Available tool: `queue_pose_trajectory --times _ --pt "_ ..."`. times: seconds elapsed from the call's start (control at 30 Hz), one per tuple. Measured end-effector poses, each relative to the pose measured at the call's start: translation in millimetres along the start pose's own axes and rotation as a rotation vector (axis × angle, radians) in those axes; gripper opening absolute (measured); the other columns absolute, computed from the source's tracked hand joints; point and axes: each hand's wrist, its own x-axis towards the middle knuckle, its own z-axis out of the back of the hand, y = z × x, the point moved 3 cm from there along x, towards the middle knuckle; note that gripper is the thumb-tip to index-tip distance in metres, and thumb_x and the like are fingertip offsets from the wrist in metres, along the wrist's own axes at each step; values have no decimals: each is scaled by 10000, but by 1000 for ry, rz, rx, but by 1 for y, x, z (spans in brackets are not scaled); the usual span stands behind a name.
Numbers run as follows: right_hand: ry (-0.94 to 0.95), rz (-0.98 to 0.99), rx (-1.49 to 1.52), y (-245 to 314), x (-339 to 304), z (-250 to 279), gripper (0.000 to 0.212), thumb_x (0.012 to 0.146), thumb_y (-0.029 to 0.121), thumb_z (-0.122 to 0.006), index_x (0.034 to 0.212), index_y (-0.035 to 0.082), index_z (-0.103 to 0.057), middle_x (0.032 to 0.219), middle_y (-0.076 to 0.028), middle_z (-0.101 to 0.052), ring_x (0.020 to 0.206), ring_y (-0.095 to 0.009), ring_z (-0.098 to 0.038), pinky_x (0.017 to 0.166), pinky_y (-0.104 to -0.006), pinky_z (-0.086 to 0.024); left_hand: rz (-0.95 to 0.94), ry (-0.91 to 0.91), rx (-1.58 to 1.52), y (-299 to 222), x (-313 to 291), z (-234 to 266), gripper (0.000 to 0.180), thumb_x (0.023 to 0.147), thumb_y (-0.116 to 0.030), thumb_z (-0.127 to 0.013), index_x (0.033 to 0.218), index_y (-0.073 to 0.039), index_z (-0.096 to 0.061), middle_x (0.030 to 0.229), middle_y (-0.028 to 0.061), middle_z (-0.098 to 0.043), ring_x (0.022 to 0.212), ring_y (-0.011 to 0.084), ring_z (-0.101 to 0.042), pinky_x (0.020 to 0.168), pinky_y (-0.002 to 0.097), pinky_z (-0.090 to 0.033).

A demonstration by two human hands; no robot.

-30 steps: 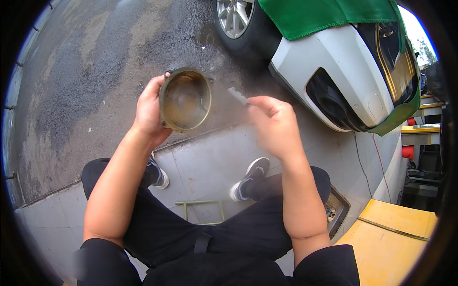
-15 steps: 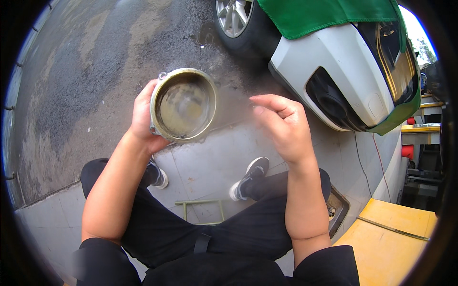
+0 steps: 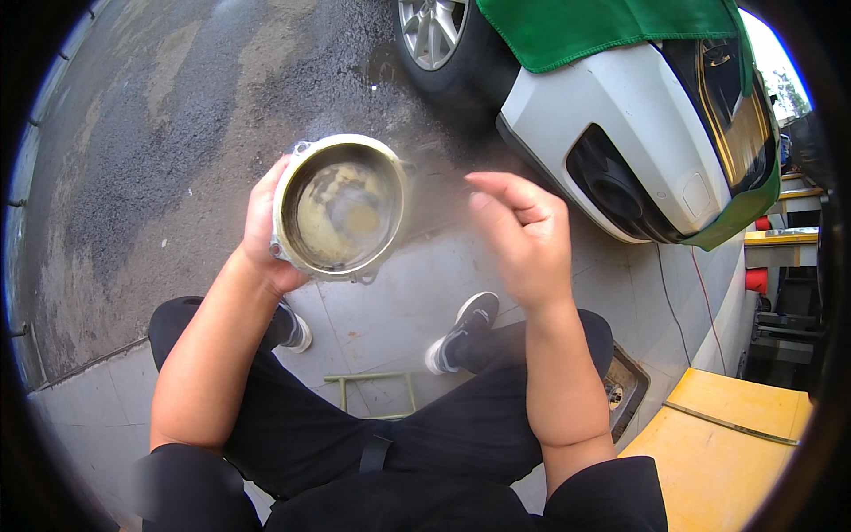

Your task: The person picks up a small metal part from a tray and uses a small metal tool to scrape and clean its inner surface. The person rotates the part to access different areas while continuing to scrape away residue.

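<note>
Left hand [image 3: 262, 232] curled in a grip. Right hand [image 3: 529, 238] well apart, forefinger bent above thumb, tips close. Both forearms [image 3: 202, 359] reach forward.

Round metal part [image 3: 346, 199] is a dull brassy colour, paler round the rim, all blotchy inside with light and dark patches. Bumper [image 3: 612, 115]'s white, cover [image 3: 585, 35]'s bright green, tyre [image 3: 470, 84]'s black, wheel [image 3: 432, 35]'s silver. Pants [image 3: 292, 390] are plain black, floor tiles [image 3: 390, 324] pale grey, pavement [image 3: 177, 151] mottled grey-brown, and that panel [image 3: 731, 479]'s straight-up yellow with one dark stripe.
</note>
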Motion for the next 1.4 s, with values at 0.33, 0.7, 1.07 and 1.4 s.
queue_pose_trajectory --times 0.33,0.7,1.07,1.4 --pt "24 -18 -114 4 -5 -12 181 962 169 -695 920 -4 -727 732 42 -646 659 -22 -522 593 -215 -424 124 -22 -7 8 -2 -1 578 1023 -455 -346 1260 3 -606 1183 273 -658 951 462 -697 819 679 -563" --pt "-28 80 -161 5 -10 -19 168 967 136 -686 894 -13 -709 773 33 -663 729 -33 -557 658 -218 -457 60 -28 60 8 -2 -1 587 1030 -478 -331 1265 -10 -596 1184 257 -659 967 448 -699 815 664 -577" --pt "-57 120 -178 1 -8 -23 188 963 154 -685 884 -16 -706 712 16 -650 663 -36 -534 604 -233 -440 54 -61 33 13 -4 -4 610 1029 -487 -312 1281 -5 -588 1187 256 -661 976 450 -696 818 633 -590" --pt "-35 125 -143 2 -4 -20 209 935 169 -696 849 -22 -709 597 8 -606 537 -23 -485 478 -248 -386 8 -54 49 10 -6 -4 554 1033 -429 -349 1242 15 -606 1127 246 -686 955 420 -709 800 612 -604"
